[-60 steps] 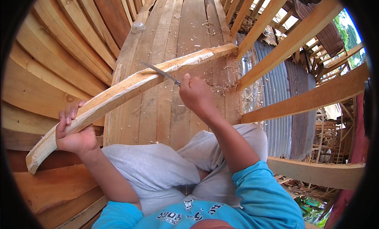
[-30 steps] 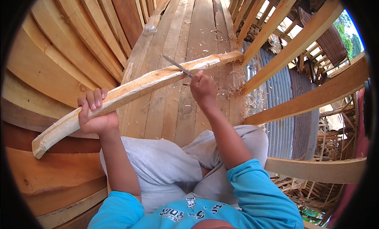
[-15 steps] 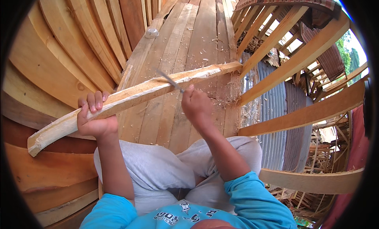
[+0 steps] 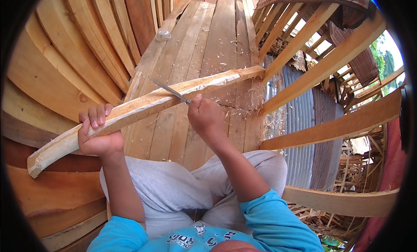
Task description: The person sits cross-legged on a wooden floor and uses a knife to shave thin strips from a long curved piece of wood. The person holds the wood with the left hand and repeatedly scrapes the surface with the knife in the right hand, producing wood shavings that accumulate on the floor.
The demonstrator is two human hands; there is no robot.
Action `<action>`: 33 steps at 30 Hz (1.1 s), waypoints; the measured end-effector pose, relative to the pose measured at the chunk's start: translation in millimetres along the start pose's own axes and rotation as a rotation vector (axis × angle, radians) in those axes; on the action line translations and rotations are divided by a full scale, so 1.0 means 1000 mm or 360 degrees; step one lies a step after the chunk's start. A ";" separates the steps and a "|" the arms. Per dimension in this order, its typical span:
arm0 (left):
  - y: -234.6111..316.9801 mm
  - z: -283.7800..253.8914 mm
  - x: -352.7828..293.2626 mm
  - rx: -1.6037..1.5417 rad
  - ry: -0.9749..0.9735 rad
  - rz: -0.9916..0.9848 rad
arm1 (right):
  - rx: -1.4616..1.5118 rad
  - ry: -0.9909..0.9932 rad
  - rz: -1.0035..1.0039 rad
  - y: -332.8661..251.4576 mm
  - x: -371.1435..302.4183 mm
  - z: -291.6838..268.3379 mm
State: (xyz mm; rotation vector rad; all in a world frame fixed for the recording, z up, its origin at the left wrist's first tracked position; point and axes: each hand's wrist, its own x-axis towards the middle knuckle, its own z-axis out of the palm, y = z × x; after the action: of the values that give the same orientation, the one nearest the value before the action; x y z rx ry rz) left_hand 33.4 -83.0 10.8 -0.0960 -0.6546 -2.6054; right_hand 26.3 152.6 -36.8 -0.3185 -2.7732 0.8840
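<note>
A long pale wooden pole [image 4: 143, 112] with a roughly whittled surface slants across in front of me, its far right end against the slatted railing. My left hand [image 4: 100, 132] is wrapped round it near its lower left end, thumb and fingers on opposite sides. In my right hand [image 4: 206, 117] is a knife [image 4: 170, 90], gripped in a closed fist. Its thin blade lies across the upper face of the pole around the middle, tip pointing up and left. The handle is mostly hidden by my fingers.
Wood shavings are scattered over the plank floor [image 4: 184, 76]. A small clear container [image 4: 163, 35] stands by the left plank wall [image 4: 65, 65]. At the right are railing slats [image 4: 321, 61], with corrugated metal sheets [image 4: 299, 126] beyond. My crossed legs [image 4: 173, 187] are below the pole.
My right hand and the knife have moved left along the pole. My left hand and the pole's near end have shifted slightly left and down, the grip unchanged.
</note>
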 end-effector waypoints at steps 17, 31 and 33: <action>-0.049 0.004 -0.012 -0.0043 -0.0059 -0.0001 | -0.0135 0.0467 0.0025 0.066 0.025 0.014; 0.012 0.009 -0.005 -0.0079 -0.0392 0.0121 | 0.0089 -0.0134 0.0044 -0.008 -0.030 -0.032; 0.010 0.010 -0.005 -0.0056 -0.0376 0.0120 | 0.0021 0.0058 0.0041 0.006 -0.020 -0.019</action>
State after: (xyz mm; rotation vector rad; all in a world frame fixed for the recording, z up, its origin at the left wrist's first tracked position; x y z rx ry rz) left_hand 42.1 -83.9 23.4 -0.4363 -0.6714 -2.5546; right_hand 51.1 161.9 -28.2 -0.3650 -2.7349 0.8933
